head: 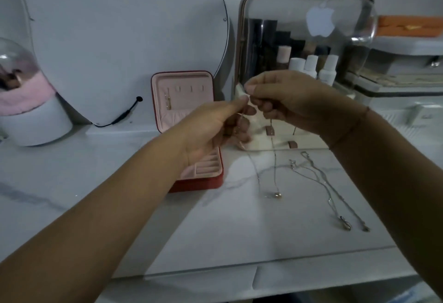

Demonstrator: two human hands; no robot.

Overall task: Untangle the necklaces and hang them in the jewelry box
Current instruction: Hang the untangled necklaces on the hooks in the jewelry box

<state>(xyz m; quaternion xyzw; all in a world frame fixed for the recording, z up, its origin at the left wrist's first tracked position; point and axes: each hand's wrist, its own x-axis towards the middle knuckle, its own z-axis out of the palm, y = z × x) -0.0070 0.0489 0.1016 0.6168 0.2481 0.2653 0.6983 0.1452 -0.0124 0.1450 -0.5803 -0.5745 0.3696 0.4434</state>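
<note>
Pinching a thin pendant necklace (275, 166) in left hand (215, 123) and right hand (290, 101), fingertips close together, chain hanging toward the marble table (215, 230). Just right of it, loose necklaces (323, 183) lying flat. Behind the left hand, red jewelry box (184, 101) standing open.

1. left arm (107, 207) reaches in from the lower left, bare, wrist straight.
2. left hand (215, 123) is raised, thumb and forefinger pinching a chain (274, 156), other fingers curled.
3. right arm (395, 171) enters from the right edge.
4. right hand (287, 101) is just beside the left, fingertips nearly meeting, pinching the same chain.
</note>
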